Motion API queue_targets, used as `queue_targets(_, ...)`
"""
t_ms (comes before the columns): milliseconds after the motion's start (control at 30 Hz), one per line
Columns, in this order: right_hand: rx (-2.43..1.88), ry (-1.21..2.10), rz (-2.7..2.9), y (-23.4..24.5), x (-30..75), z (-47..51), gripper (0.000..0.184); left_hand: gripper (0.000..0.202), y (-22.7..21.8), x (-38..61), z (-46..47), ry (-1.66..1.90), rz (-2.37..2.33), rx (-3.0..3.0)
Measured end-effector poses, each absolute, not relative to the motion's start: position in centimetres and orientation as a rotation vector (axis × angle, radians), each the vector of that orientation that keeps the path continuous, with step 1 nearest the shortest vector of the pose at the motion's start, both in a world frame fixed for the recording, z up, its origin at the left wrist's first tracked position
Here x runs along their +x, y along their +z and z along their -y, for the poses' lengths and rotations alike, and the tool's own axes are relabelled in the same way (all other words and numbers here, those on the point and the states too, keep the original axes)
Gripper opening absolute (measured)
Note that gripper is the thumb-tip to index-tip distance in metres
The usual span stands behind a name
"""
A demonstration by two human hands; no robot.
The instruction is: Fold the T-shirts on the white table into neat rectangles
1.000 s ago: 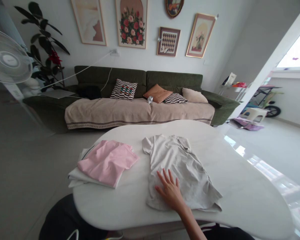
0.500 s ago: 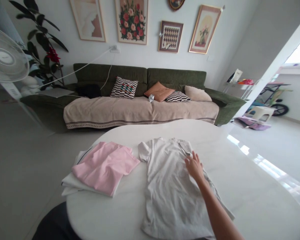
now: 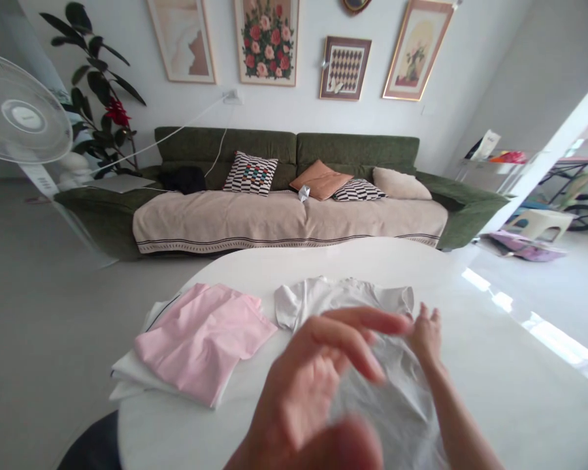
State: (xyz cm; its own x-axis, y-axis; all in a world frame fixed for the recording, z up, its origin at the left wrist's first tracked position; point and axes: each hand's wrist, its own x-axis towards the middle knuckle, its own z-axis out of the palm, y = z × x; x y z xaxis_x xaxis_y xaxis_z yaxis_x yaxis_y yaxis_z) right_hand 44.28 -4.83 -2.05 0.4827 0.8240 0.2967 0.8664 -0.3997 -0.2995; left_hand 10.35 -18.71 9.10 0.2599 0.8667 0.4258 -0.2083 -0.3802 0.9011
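A pale grey T-shirt [image 3: 345, 294] lies on the white oval table [image 3: 353, 261], its lower part hidden behind my hands. My left hand [image 3: 308, 372] hangs large and blurred close to the camera, fingers spread over the shirt and holding nothing. My right hand [image 3: 425, 334] is at the shirt's right edge, just below the sleeve; whether its fingers grip the cloth is unclear. To the left, a folded pink garment [image 3: 200, 343] rests on a folded white garment [image 3: 132, 372], both beyond the reach of either hand.
Beyond the table's far edge stands an olive-green sofa [image 3: 294, 219] with a beige throw and cushions. A standing fan [image 3: 24, 108] and a tall potted plant [image 3: 100, 91] are at the left. A dark rounded shape [image 3: 91, 444] lies below the table's near left edge.
My left hand has come into view, raised over the shirt. My right hand has moved from the shirt's middle to its right edge. The view has tilted slightly.
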Motion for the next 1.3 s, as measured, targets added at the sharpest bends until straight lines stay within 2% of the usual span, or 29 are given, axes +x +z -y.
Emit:
queue_targets(100, -2.246, -0.060, 1.773, -3.4, 40.8, 3.9, 0.047, 0.015, 10.7, 13.7, 9.7, 1.189, -0.938, 1.737)
queue_targets(233, -2.400, 0.038, 1.749, -4.6, 40.3, 2.6, 0.053, 0.024, 3.8, 15.4, 1.7, 0.499, -1.400, 2.234)
queue_targets(367, -2.495, 0.090, 1.711, -4.6, 44.4, 1.9, 0.058, 0.038, -1.8, 13.7, -1.9, 0.327, -1.606, 2.240)
queue_targets(467, -2.588, 0.075, 1.569, -3.3, 46.0, 1.9, 0.059, 0.040, -2.3, 12.5, -4.1, 0.246, -1.811, 2.250)
queue_targets(567, -2.548, -0.048, 1.525, -1.3, 42.9, 3.8, 0.054, 0.038, -1.9, 11.6, -6.0, 0.231, -1.942, 2.248)
queue_targets(600, -2.464, -0.068, 1.614, -0.9, 40.7, 5.2, 0.051, 0.038, -1.9, 11.3, -6.5, 0.235, -1.947, 2.249)
queue_targets(667, -2.102, 0.103, 1.983, -0.4, 35.7, 9.1, 0.047, 0.038, -1.9, 10.8, -7.3, 0.240, -1.944, 2.261)
queue_targets(767, -1.563, 0.458, 2.419, -1.2, 30.4, 16.2, 0.056, 0.041, -1.8, 10.7, -7.4, 0.259, -1.962, 2.259)
queue_targets(867, -1.683, 0.400, 2.254, -2.5, 31.7, 22.1, 0.049, 0.045, -1.8, 12.2, -5.9, 0.310, -1.957, 2.307)
queue_targets(1033, -2.059, 0.024, 1.621, -3.9, 40.8, 27.5, 0.036, 0.047, -3.2, 15.8, -1.0, 0.291, -1.505, 2.583)
queue_targets(1300, -2.121, 0.235, 1.676, -2.6, 42.9, 27.0, 0.030, 0.051, -5.0, 15.8, 0.7, 0.272, -1.431, 2.687)
